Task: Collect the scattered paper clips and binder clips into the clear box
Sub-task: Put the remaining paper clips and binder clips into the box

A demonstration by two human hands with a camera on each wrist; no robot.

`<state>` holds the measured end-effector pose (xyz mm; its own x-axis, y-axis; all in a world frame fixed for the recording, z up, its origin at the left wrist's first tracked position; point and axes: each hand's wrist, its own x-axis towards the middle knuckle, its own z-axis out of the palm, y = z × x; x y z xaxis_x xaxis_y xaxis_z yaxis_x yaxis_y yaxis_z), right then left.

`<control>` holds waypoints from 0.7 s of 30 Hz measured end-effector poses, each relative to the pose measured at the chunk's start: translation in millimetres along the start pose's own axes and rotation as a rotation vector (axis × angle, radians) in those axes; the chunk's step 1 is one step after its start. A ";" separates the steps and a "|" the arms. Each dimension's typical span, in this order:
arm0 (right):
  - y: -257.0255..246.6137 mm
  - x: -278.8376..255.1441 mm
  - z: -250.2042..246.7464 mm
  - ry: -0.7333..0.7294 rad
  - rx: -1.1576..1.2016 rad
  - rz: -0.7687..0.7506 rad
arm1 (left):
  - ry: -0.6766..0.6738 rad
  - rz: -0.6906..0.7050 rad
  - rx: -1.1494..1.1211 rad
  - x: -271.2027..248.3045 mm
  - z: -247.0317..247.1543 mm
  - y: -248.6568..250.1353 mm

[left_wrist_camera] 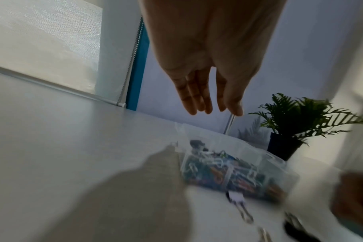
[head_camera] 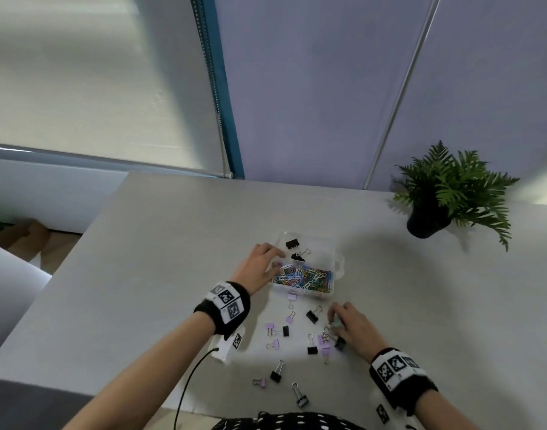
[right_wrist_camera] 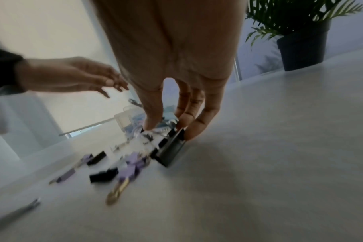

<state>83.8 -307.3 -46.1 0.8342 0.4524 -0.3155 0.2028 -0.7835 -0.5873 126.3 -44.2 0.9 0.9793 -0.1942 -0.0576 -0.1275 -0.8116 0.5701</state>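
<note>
The clear box (head_camera: 328, 243) sits mid-table, its near part full of coloured paper clips (head_camera: 303, 277) and its far part holding two black binder clips (head_camera: 292, 245). My left hand (head_camera: 261, 268) hovers at the box's left side with its fingers straight and nothing in it; the left wrist view shows the left hand (left_wrist_camera: 213, 111) above the box (left_wrist_camera: 280, 173). Several purple and black binder clips (head_camera: 312, 349) lie scattered in front of the box. My right hand (head_camera: 337, 321) reaches down among them. In the right wrist view the right hand (right_wrist_camera: 168, 126) pinches the wire handles of a black binder clip (right_wrist_camera: 170, 150).
A potted fern (head_camera: 436, 206) stands at the back right of the grey table (head_camera: 173, 243). One purple clip (head_camera: 292, 297) lies against the box's front wall. A black cable (head_camera: 188, 383) hangs off the near edge. The table's left edge drops to the floor.
</note>
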 end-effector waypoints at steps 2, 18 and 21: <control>-8.9 5.4 -13.9 0.060 0.060 -0.016 | -0.055 0.018 0.010 -29.1 1.5 -3.2; -56.7 115.1 -79.9 0.156 0.016 0.011 | -0.310 0.240 0.245 -97.2 55.2 29.3; -57.0 86.3 -73.0 0.160 -0.106 -0.099 | -0.284 0.287 0.326 -68.7 66.8 32.9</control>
<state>181.7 -254.7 14.5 0.8765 0.4626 -0.1329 0.3336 -0.7828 -0.5252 44.3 -94.3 -31.2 0.8222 -0.5394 -0.1820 -0.4714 -0.8244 0.3134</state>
